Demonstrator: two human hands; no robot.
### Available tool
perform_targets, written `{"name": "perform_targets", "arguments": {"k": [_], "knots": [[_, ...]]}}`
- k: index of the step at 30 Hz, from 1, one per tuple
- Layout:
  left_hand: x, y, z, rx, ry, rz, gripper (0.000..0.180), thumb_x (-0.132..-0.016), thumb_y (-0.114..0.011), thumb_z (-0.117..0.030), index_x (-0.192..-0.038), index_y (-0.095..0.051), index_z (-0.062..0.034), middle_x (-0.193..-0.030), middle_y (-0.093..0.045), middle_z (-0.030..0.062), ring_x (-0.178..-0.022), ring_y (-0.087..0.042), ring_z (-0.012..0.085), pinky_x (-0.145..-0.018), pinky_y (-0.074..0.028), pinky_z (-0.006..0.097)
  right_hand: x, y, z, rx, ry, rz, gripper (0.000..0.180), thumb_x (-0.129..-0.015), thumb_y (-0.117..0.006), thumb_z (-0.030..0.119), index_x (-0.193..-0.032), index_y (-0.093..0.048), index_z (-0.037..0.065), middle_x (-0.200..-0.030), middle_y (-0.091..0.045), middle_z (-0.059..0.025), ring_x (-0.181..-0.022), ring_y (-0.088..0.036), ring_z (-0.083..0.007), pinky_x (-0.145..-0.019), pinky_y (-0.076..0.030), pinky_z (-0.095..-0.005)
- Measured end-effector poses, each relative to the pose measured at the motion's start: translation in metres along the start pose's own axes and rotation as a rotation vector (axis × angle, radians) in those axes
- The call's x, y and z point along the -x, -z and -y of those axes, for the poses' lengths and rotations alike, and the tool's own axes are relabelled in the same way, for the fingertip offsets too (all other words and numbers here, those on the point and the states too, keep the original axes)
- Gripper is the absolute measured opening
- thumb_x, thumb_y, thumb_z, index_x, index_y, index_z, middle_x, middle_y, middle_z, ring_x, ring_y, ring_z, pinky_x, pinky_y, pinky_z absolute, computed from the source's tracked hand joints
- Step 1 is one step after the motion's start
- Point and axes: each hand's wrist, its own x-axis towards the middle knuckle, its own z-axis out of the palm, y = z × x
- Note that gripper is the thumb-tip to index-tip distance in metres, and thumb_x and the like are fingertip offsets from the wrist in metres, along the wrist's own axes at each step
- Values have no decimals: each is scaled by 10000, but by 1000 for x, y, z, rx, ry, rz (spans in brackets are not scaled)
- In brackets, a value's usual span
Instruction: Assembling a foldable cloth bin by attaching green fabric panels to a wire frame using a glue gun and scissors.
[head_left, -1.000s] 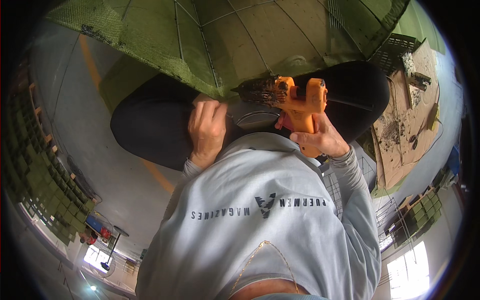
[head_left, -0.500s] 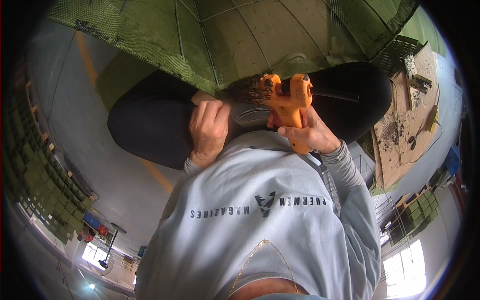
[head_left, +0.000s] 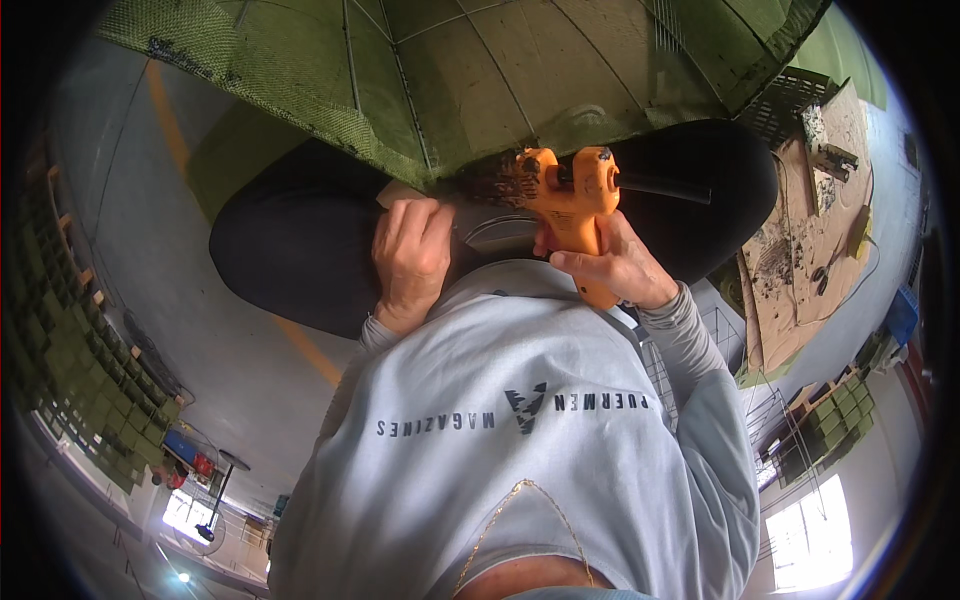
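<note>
My right hand (head_left: 630, 262) is wrapped around the handle of an orange hot glue gun (head_left: 580, 205). Its nozzle end is caked with black residue and points left, close to the lower edge of a green mesh fabric piece (head_left: 400, 150). A black glue stick (head_left: 665, 188) pokes out of the gun's rear. My left hand (head_left: 413, 250) is closed, knuckles up, just below that fabric edge; its fingertips are hidden. A small tan flap (head_left: 397, 193) shows right beyond its fingers. Thin wire ribs (head_left: 410, 95) run across the fabric, which lies over my dark-trousered legs.
On the right lies a brown board (head_left: 795, 270) with black smears, scissors (head_left: 822, 278) and a small stained block (head_left: 825, 160). A wire rack (head_left: 720, 330) stands beside my right arm. Stacked green pieces (head_left: 80, 370) line the far left, near a standing fan (head_left: 215, 490).
The view has shifted slightly. Both hands and the glue gun keep nearly the same places against the fabric edge.
</note>
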Motion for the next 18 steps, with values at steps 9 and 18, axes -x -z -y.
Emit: {"name": "perform_targets", "arguments": {"k": [9, 18], "knots": [[-3, 1, -1, 14, 1, -5, 167, -731, -712, 1, -889, -713, -53, -863, -580, 21, -814, -598, 198, -676, -474, 345, 11, 2, 0, 36, -27, -72, 314, -827, -674, 41, -1122, -566, 22, -980, -612, -45, -922, -594, -155, -870, -496, -314], [-2, 1, 0, 20, 16, -5, 174, -724, -711, -1, -888, -709, -60, -856, -571, 16, -811, -590, 199, -690, -474, 345, 23, 4, 5, -11, -22, -148, 284, -835, -679, 38, -1098, -578, 1, -989, -619, -52, -928, -598, -146, -887, -494, -302]]}}
